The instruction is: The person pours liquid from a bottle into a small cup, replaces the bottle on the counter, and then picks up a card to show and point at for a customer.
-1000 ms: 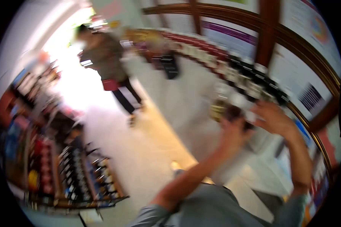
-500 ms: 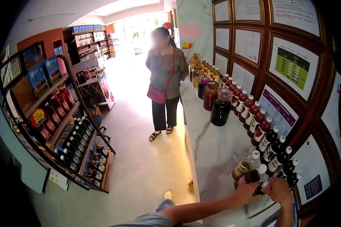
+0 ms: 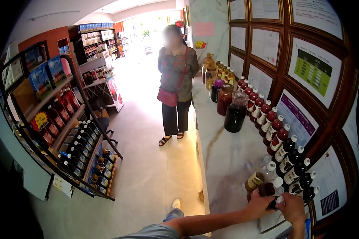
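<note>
Left hand [image 3: 259,206]: I see its fingers curled round the dark bottle [image 3: 273,203].
Dark bottle: at the near end of the counter [image 3: 227,175].
Right hand [image 3: 292,207]: clasps the cap side.
Care: I'd steady it, clear of the neighbouring bottles [image 3: 295,171].

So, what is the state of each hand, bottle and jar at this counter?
left hand, closed on the small dark bottle
right hand, closed on that bottle's top
small dark bottle, held between both hands
amber bottle, upright, white cap on
dark jar, upright, lid on
row of bottles, upright, capped
</note>
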Demonstrator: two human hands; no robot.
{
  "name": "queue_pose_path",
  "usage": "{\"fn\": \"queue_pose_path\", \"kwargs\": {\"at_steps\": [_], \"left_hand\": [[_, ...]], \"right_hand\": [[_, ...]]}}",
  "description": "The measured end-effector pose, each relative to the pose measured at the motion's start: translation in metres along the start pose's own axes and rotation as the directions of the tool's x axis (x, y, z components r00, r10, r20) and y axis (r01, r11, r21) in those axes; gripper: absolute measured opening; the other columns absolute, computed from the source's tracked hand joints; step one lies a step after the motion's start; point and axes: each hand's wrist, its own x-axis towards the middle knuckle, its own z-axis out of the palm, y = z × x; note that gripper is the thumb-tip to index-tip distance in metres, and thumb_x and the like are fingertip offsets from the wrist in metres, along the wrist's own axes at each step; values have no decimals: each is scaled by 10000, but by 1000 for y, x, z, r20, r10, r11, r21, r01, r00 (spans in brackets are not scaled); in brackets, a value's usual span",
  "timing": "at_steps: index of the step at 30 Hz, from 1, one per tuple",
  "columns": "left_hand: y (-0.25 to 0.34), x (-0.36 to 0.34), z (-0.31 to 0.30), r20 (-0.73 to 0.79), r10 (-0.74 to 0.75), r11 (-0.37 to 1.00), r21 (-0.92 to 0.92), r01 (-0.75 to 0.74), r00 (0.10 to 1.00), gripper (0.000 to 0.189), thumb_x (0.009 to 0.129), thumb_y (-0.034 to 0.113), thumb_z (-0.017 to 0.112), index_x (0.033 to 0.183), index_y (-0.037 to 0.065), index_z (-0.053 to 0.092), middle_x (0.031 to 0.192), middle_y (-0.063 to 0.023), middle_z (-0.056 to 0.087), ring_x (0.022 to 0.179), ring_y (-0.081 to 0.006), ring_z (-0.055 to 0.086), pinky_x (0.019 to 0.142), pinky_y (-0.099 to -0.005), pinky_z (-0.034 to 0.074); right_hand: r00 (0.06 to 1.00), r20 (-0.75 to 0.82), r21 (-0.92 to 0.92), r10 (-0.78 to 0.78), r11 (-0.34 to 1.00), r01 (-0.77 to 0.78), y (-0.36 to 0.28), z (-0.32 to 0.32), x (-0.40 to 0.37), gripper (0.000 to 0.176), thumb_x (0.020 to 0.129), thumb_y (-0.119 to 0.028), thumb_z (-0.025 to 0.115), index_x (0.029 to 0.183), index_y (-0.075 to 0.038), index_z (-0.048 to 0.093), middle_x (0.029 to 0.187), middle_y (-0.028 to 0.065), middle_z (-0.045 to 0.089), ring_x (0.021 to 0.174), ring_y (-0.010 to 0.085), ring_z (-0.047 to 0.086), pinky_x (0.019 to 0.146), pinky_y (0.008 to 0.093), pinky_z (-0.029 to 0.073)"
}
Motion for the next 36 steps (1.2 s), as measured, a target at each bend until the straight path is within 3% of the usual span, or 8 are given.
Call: {"fn": "queue_pose_path", "kwargs": {"at_steps": [7, 10, 19, 26, 28, 30, 33, 36], "left_hand": [[-4, 1, 8, -72, 22, 1000, 23, -20, 997, 577, 801, 376, 697, 1247, 57, 517, 977, -168, 652, 887, -354, 638, 749, -454, 508], [-1, 2, 3, 10, -9, 1000, -1, 9, 1000, 576, 795, 378, 704, 1237, 57, 521, 978, -168, 652, 893, -354, 637, 743, -458, 509], [2, -2, 1, -61, 0, 1000, -6, 0, 998, 524, 763, 359, 728, 1145, 49, 548, 922, -162, 659, 851, -351, 644, 739, -458, 491], [-5, 2, 6, -115, 51, 999, 18, -49, 992, 482, 768, 369, 712, 1098, 50, 565, 885, -157, 675, 867, -361, 641, 881, -515, 398], [-9, -7, 3, -155, 89, 995, -25, -94, 984, 573, 769, 380, 717, 1215, 68, 535, 948, -196, 662, 899, -384, 631, 886, -462, 430], [2, -20, -29, 202, -177, 976, -87, 198, 963, 709, 786, 407, 721, 1360, 109, 430, 938, -190, 662, 910, -373, 636, 774, -452, 500], [-49, -68, -33, 152, -237, 953, -153, 260, 959, 730, 795, 423, 726, 1367, 90, 416, 895, -174, 656, 811, -353, 645, 739, -435, 508], [-94, -116, -79, 262, -515, 834, -69, 548, 817, 719, 810, 448, 720, 1348, 57, 448, 873, -161, 666, 779, -313, 646, 737, -410, 513]], "right_hand": [[982, -151, -71, 110, 990, -122, -11, 15, 2, 374, 704, -303, 796, 751, -8, 570, 683, 190, 625, 694, 386, 630, 660, 464, 473], [981, -138, -77, 133, 987, -144, -13, 11, -2, 351, 717, -289, 782, 753, -13, 568, 686, 186, 626, 696, 387, 629, 662, 469, 470], [978, -187, 43, 95, 995, -88, 2, 25, -8, 294, 751, -255, 744, 814, -18, 581, 679, 170, 628, 682, 385, 621, 647, 475, 466], [976, -160, 28, 148, 989, -146, -5, 22, -4, 320, 773, -278, 743, 878, -26, 577, 715, 180, 644, 714, 392, 631, 664, 487, 464], [967, -137, 105, 215, 974, -201, -6, 25, -9, 426, 779, -292, 741, 1079, -23, 604, 694, 173, 642, 693, 382, 636, 635, 479, 470], [916, -218, 167, 336, 938, -304, -24, 25, -16, 559, 778, -305, 748, 1216, -12, 559, 660, 141, 620, 627, 343, 624, 600, 443, 471], [791, -476, 382, 384, 901, -208, -55, 39, -21, 594, 751, -245, 788, 1225, 15, 541, 611, 86, 543, 514, 251, 530, 508, 362, 432], [873, -374, 704, 313, 709, 47, -95, 86, -2, 536, 764, -195, 792, 1194, 16, 551, 634, 78, 561, 524, 214, 522, 497, 324, 428]]}}
